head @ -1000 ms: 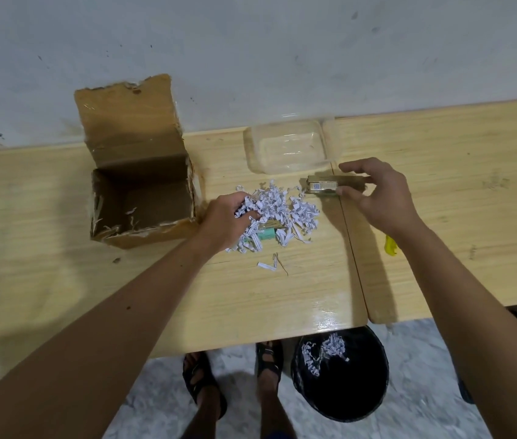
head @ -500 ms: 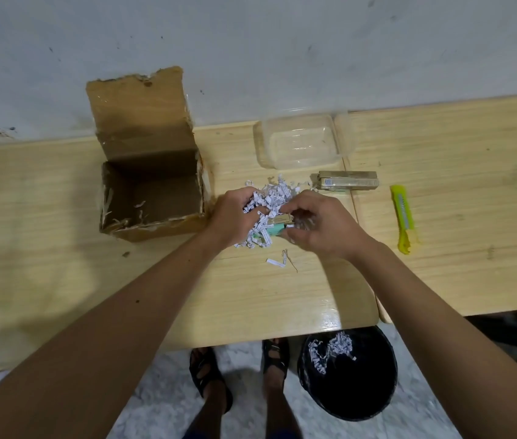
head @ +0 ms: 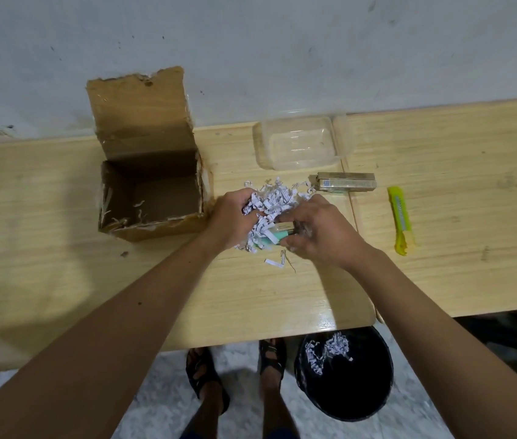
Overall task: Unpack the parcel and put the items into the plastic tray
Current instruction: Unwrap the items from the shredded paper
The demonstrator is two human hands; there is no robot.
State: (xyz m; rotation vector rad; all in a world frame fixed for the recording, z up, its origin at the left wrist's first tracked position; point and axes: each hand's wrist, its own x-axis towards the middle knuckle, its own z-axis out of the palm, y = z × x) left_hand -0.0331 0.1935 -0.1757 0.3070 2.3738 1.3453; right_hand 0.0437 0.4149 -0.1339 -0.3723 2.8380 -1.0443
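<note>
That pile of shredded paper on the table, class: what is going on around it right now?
A person is unpacking a parcel. Both hands, left hand and right hand, dig in the shredded paper, the right fingers on a small teal item. The cardboard box stands open. The plastic tray holds nothing yet; a gold box lies beside it.

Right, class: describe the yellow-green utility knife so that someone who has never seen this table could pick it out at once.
Start at the clear plastic tray by the wall on the wooden table. Just in front of it lies a long gold box; to that box's right lies the utility knife, alone on bare wood. It is the only bright yellow-green thing there, slim and pointing toward the table's near edge.
</note>
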